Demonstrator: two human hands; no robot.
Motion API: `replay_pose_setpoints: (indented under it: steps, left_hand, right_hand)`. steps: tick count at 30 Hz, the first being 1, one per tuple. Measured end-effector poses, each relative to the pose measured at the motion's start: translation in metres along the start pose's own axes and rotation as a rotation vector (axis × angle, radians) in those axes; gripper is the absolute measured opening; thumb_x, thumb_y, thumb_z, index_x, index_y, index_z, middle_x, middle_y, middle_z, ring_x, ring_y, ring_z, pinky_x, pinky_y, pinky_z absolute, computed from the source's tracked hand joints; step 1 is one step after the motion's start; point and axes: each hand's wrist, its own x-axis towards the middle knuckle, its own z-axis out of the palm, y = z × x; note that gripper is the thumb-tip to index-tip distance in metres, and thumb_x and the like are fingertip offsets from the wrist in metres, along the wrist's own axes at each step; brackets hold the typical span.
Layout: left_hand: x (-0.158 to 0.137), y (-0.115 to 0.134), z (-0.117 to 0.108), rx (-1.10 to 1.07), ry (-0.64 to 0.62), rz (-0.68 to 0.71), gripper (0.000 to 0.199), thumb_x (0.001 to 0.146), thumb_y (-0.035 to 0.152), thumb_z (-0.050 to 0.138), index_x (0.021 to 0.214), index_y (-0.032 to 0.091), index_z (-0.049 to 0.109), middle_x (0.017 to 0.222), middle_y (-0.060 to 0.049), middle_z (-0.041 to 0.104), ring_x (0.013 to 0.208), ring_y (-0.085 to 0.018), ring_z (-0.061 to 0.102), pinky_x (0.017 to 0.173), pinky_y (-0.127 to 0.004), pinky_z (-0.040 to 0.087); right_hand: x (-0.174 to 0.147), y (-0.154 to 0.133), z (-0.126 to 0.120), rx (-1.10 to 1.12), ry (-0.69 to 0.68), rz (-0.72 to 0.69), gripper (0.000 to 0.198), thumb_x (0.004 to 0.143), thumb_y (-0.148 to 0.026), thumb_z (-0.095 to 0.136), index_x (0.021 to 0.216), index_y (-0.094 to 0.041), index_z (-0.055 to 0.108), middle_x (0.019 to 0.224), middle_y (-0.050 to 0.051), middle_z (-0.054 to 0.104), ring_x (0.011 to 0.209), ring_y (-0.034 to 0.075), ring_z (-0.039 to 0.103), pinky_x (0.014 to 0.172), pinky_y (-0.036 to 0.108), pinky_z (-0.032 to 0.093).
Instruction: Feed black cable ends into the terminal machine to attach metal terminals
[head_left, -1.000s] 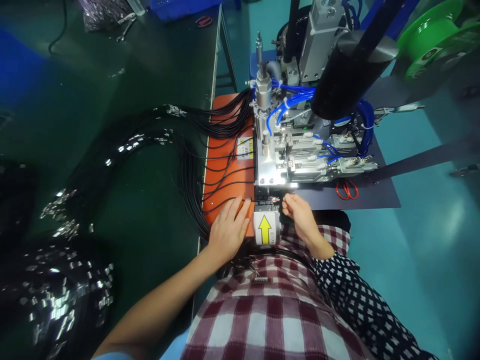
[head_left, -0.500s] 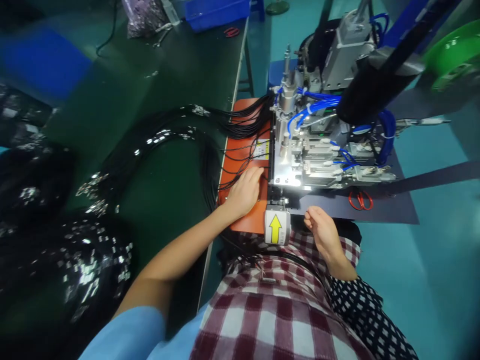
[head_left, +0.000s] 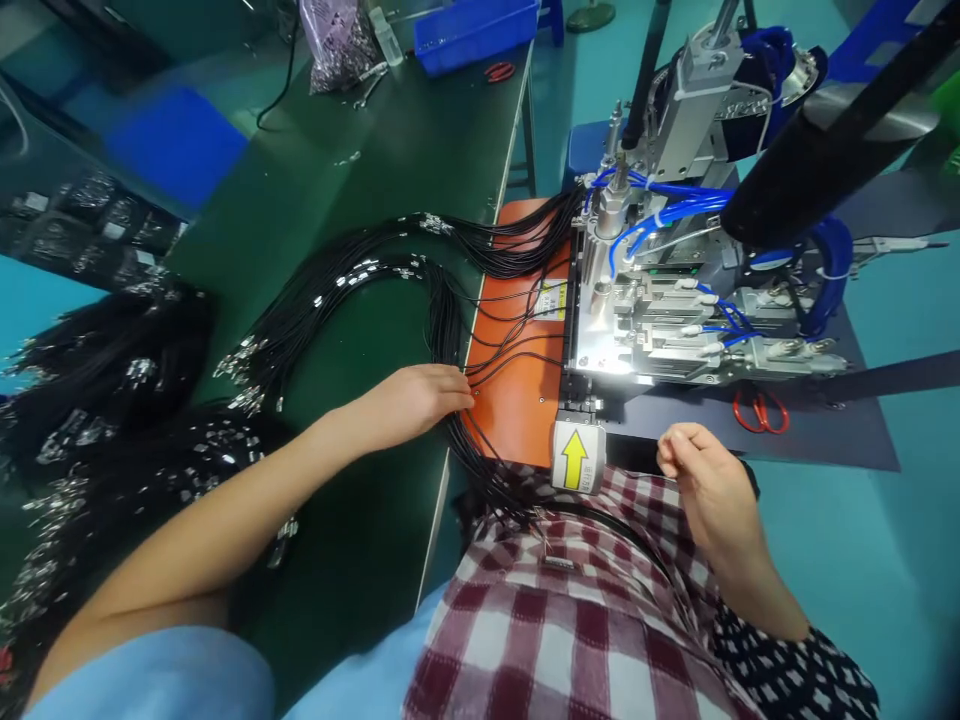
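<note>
My left hand [head_left: 420,400] is over the edge of the green table, its fingers pressed together at a bundle of black cables [head_left: 444,320]. Its fingertips meet a thin black cable that runs over the orange plate [head_left: 517,420] to the machine [head_left: 675,320]. Which strands lie between the fingers is partly hidden. My right hand [head_left: 709,480] is raised above my lap, right of the block with the yellow arrow [head_left: 576,458]. Thumb and fingers are curled into a pinch, and anything inside is too small to make out.
Red-handled scissors [head_left: 761,410] lie beside the machine on a dark board. More black cables [head_left: 112,350] are heaped at the left. A blue bin [head_left: 472,35] and a bag of small parts [head_left: 341,45] stand at the back. A black tube [head_left: 795,165] overhangs the machine.
My left hand has moved left from the orange plate beside the machine to the cable bundle at the table edge. My right hand stays pinched, slightly farther from the machine. The view has shifted.
</note>
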Motion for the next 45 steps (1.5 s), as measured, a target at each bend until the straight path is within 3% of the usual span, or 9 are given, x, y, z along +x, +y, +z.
replay_pose_setpoints:
  steps: [5, 7, 10, 15, 18, 22, 31, 36, 45]
  left_hand:
    - [0.003, -0.001, 0.000, -0.216, 0.368, -0.134, 0.028, 0.098, 0.022, 0.043, 0.112, 0.020, 0.067, 0.113, -0.007, 0.071, 0.111, -0.018, 0.064, 0.099, -0.035, 0.053]
    - [0.007, 0.005, 0.008, -0.179, 0.395, -0.182, 0.025, 0.096, 0.021, 0.045, 0.107, 0.018, 0.068, 0.105, -0.007, 0.072, 0.103, -0.019, 0.067, 0.093, -0.035, 0.055]
    - [0.013, 0.016, 0.024, -0.011, 0.374, -0.227, 0.025, 0.093, 0.018, 0.044, 0.097, 0.016, 0.069, 0.097, -0.009, 0.073, 0.093, -0.022, 0.069, 0.088, -0.039, 0.056]
    - [0.029, 0.049, 0.033, 0.124, 0.276, -0.218, 0.024, 0.088, 0.012, 0.043, 0.088, 0.015, 0.067, 0.086, -0.010, 0.071, 0.085, -0.024, 0.067, 0.091, -0.047, 0.052]
    - [0.045, 0.083, 0.030, -0.050, 0.179, -0.143, 0.022, 0.093, 0.019, 0.044, 0.103, 0.014, 0.063, 0.087, -0.009, 0.070, 0.081, -0.024, 0.065, 0.078, -0.040, 0.053]
    - [0.058, 0.111, 0.030, -0.413, 0.094, -0.103, 0.024, 0.101, 0.028, 0.036, 0.105, 0.018, 0.058, 0.084, -0.004, 0.068, 0.075, -0.017, 0.064, 0.067, -0.027, 0.051]
    - [0.070, 0.124, 0.028, -0.708, 0.101, -0.228, 0.021, 0.101, 0.026, 0.034, 0.108, 0.019, 0.052, 0.087, -0.004, 0.064, 0.077, -0.018, 0.063, 0.068, -0.028, 0.049]
    - [0.077, 0.127, 0.030, -0.889, 0.097, -0.228, 0.021, 0.101, 0.026, 0.033, 0.116, 0.021, 0.046, 0.090, -0.004, 0.066, 0.081, -0.017, 0.064, 0.072, -0.027, 0.049]
    - [0.081, 0.121, 0.038, -0.821, 0.153, -0.161, 0.023, 0.103, 0.030, 0.030, 0.103, 0.020, 0.051, 0.079, -0.002, 0.065, 0.065, -0.014, 0.060, 0.061, -0.022, 0.043]
  right_hand:
    - [-0.013, -0.006, 0.024, -0.191, -0.193, -0.131, 0.040, 0.092, -0.059, 0.051, 0.105, -0.025, 0.067, 0.094, 0.006, 0.067, 0.081, 0.017, 0.061, 0.072, 0.029, 0.046]
    - [-0.018, -0.006, 0.028, -0.141, -0.348, -0.065, 0.055, 0.092, -0.067, 0.039, 0.114, -0.024, 0.065, 0.106, 0.010, 0.068, 0.091, 0.022, 0.065, 0.076, 0.032, 0.049]
    - [-0.025, -0.008, 0.025, 0.020, -0.488, 0.069, 0.065, 0.090, -0.073, 0.034, 0.123, -0.024, 0.060, 0.103, 0.011, 0.069, 0.076, 0.022, 0.068, 0.066, 0.033, 0.050]
    - [-0.038, -0.013, 0.030, -0.109, -0.462, 0.002, 0.036, 0.088, -0.054, 0.059, 0.103, -0.022, 0.064, 0.087, 0.004, 0.068, 0.067, 0.016, 0.066, 0.066, 0.030, 0.051]
    - [-0.040, -0.009, 0.046, -0.296, -0.452, -0.068, 0.010, 0.089, -0.030, 0.062, 0.096, -0.023, 0.061, 0.075, -0.001, 0.066, 0.069, 0.014, 0.066, 0.068, 0.028, 0.051]
    - [-0.036, -0.004, 0.054, -0.399, -0.445, -0.143, 0.007, 0.088, -0.027, 0.061, 0.092, -0.022, 0.063, 0.080, 0.001, 0.069, 0.073, 0.016, 0.067, 0.069, 0.029, 0.053]
    - [-0.034, -0.010, 0.047, -0.587, -0.356, -0.311, 0.013, 0.089, -0.026, 0.060, 0.079, -0.022, 0.068, 0.075, 0.001, 0.068, 0.066, 0.016, 0.062, 0.062, 0.028, 0.047]
    - [-0.031, -0.009, 0.047, -0.467, -0.353, -0.232, 0.009, 0.087, -0.030, 0.062, 0.086, -0.022, 0.067, 0.074, 0.001, 0.068, 0.064, 0.016, 0.061, 0.061, 0.028, 0.049]
    - [-0.028, -0.011, 0.037, -0.558, -0.331, -0.376, 0.013, 0.086, -0.030, 0.062, 0.077, -0.022, 0.066, 0.072, 0.001, 0.064, 0.064, 0.016, 0.059, 0.060, 0.026, 0.048]
